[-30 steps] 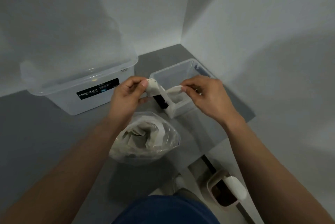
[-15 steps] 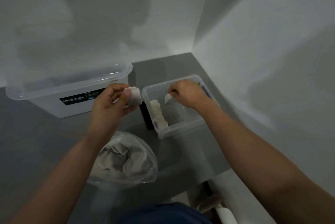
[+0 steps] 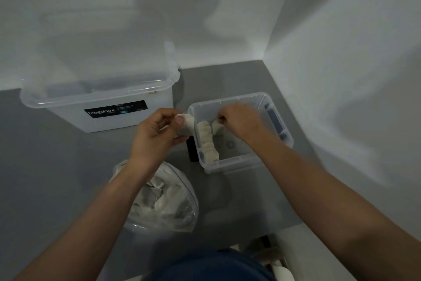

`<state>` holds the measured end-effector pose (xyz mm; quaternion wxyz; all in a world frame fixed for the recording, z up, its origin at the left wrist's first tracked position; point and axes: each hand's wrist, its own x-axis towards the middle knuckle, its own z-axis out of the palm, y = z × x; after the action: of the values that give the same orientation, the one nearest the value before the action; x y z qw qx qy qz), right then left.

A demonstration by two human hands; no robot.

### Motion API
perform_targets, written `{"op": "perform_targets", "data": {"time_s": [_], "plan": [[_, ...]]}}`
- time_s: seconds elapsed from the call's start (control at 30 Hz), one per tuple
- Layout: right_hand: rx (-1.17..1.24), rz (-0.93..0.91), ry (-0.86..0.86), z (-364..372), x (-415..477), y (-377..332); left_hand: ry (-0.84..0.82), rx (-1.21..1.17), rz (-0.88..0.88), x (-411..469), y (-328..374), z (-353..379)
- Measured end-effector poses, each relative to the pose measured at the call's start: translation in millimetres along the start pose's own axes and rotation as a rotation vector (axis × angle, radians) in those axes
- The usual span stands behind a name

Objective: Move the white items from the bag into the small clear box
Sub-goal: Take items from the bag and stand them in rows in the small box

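The hands, close together at the box's near corner a second ago, are now apart. The right hand (image 3: 239, 121) has gone toward 1 o'clock into the box (image 3: 230, 98) and now holds the right piece (image 3: 217, 129) low, at 3 o'clock of the row (image 3: 207, 141). The left hand (image 3: 155, 135) has drawn the left piece (image 3: 186, 124) toward 9 o'clock, just outside the box's left wall.

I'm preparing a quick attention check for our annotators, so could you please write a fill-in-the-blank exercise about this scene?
1. The right hand pinches a white item ____ the small clear box.
2. The large box bears the label ____.
3. The bag lies beneath the person's ____ forearm.

Missing words: inside; Megabox; left.
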<state>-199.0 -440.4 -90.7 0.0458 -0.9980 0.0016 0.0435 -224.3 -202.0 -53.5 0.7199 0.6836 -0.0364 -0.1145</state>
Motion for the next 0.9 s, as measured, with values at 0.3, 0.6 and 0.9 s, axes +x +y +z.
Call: {"op": "perform_targets", "data": {"time_s": [0.3, 0.6, 0.9], "plan": [[0.282, 0.074, 0.137, -16, -13, 2, -0.069, 0.049, -0.021, 0, -2, 8], [0.772, -0.161, 0.191, -65, -67, -29, -0.177, 0.110, 0.033, 1, 7, 26], [0.429, -0.045, 0.277, -55, -45, 7, -0.204, 0.880, 0.208, 13, 1, 16]]}}
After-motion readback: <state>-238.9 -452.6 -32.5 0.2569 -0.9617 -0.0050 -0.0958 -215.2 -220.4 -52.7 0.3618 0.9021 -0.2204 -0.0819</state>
